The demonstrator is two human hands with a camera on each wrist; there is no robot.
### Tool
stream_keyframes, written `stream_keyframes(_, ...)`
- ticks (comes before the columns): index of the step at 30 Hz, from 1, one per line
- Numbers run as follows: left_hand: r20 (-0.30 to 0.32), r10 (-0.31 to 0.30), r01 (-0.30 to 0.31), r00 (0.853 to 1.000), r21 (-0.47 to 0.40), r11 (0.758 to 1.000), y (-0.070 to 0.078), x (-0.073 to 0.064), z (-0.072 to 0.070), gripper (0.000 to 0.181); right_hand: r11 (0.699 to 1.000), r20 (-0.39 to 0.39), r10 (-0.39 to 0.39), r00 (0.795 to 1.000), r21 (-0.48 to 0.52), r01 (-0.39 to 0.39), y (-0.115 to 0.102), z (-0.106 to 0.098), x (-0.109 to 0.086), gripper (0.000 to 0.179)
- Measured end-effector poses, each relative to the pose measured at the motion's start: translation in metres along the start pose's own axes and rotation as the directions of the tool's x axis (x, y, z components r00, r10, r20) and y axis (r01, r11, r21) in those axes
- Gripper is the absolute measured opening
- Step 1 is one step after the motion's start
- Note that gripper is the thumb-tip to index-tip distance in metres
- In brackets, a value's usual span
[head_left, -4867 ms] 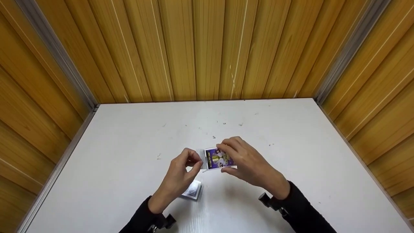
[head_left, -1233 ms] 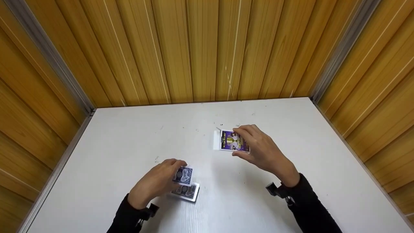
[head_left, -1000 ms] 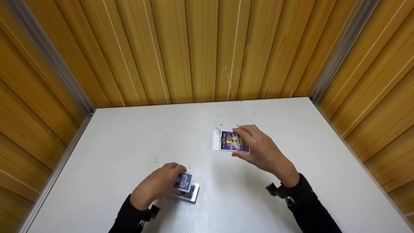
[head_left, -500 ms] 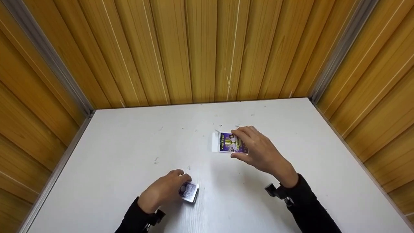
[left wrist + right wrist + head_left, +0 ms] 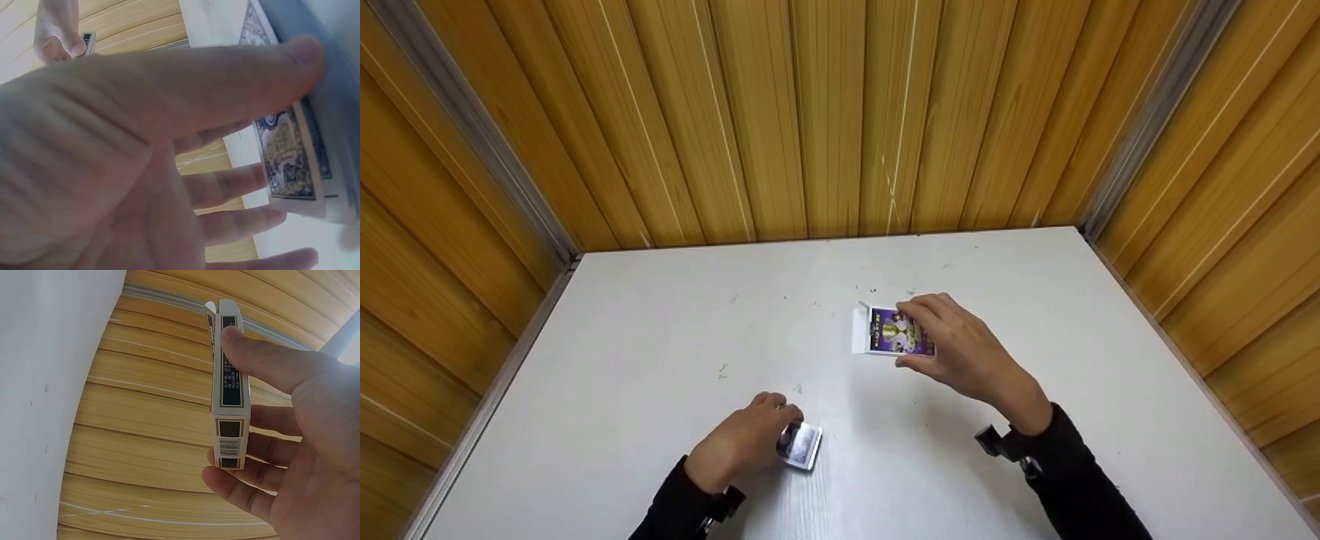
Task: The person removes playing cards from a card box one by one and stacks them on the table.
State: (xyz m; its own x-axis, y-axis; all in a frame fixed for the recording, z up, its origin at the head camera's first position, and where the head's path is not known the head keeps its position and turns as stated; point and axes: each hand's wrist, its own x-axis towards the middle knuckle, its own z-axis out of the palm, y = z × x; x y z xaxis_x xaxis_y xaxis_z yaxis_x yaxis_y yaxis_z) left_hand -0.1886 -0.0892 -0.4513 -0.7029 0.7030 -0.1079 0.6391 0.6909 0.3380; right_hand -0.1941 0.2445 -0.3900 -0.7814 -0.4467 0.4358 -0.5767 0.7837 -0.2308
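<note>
My left hand [image 5: 750, 439] holds playing cards [image 5: 799, 445] with blue-and-white patterned backs by their edges, low over the white table. In the left wrist view, the thumb lies across the near side of the cards [image 5: 284, 154] and the fingertips are at the far side; more cards show just beneath. My right hand [image 5: 964, 345] grips a purple-fronted card box [image 5: 889, 330] above the table, its white end flap [image 5: 859, 331] folded out toward the left. The right wrist view shows the thumb on the narrow printed side of the box [image 5: 229, 399] and fingers behind it.
The white table [image 5: 660, 322] has small dark marks and scuffs. Yellow wood-patterned panels [image 5: 832, 120] wall it at the back and both sides, with grey metal strips [image 5: 1162, 112] at the corners. A wide stretch of tabletop lies between the hands.
Earlier my left hand was at the box's open end. It then held cards over the stack and has lowered them onto it. The right hand has carried the box farther back and right.
</note>
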Motion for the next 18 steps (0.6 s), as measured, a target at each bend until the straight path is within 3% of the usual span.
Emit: stream_keyframes(18, 0.046, -0.053, 0.053, 0.998, 0.01, 0.999, 0.005, 0.006, 0.01, 0.053, 1.0, 0.009, 0.004, 1.0, 0.002, -0.004, -0.001, 0.001, 0.0, 0.069)
